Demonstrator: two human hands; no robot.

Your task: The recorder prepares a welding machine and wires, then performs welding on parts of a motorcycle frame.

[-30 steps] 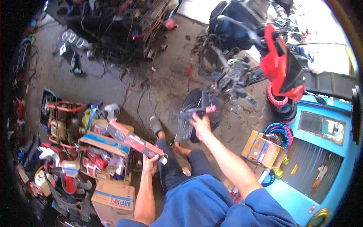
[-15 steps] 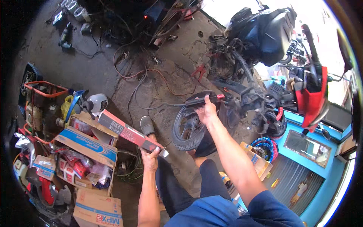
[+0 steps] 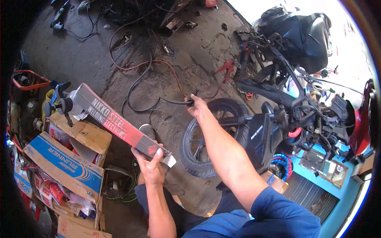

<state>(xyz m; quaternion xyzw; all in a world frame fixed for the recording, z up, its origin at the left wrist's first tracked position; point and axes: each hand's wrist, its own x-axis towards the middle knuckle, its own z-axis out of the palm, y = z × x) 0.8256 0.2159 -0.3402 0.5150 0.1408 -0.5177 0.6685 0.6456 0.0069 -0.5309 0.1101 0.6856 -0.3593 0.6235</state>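
My left hand [image 3: 151,162] grips the near end of a long red and grey cardboard box [image 3: 109,117], tilted with its far end at upper left. My right hand [image 3: 196,104] is closed on a black cable end [image 3: 188,102], partly hidden by the fingers; the cable [image 3: 141,108] loops away across the concrete. Just below that hand lies a black wheel with its tyre [image 3: 191,160], beside the stripped motorcycle [image 3: 278,95] and its dark plastic body panel [image 3: 256,133]. A red clamp [image 3: 225,69] rests on the floor farther back.
Torn cardboard cartons of packages [image 3: 65,156] and an orange-framed rack [image 3: 29,75] crowd the left. Tools [image 3: 59,18] and dark machinery lie at the back. Coiled coloured tyres [image 3: 279,166] stand by a light-blue structure [image 3: 335,184] at lower right, and a black motorcycle seat [image 3: 297,35] is at upper right.
My right hand has moved leftward and up from over the wheel with the cable. The view has shifted, bringing the motorcycle frame lower and the long box larger in view.
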